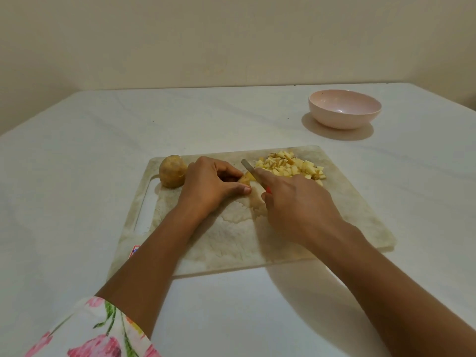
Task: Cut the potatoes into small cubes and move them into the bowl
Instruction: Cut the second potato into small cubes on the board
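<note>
On a white table (77, 150) by a beige wall (206, 34), a potato piece (246, 177) is pinched on the board (347, 215) by the left hand (208, 186); a knife (247, 166) is gripped by the right hand (298, 202).

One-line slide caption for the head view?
Left hand steadies a potato piece, right hand cuts it with a knife; pink bowl empty.

The light is dim and warm, giving the wall (231, 34) and the table (77, 150) a yellowish cast. It falls from above and somewhat from the right. The bowl (345, 119) throws a soft shadow toward the camera, and the right forearm (386, 279) throws a broad, faint one to its left. A small glint sits inside the bowl (a pale spot near its bottom). Detail is soft throughout, the sleeve (90, 331) is blurred, and the table's edges bend with the wide lens.
</note>
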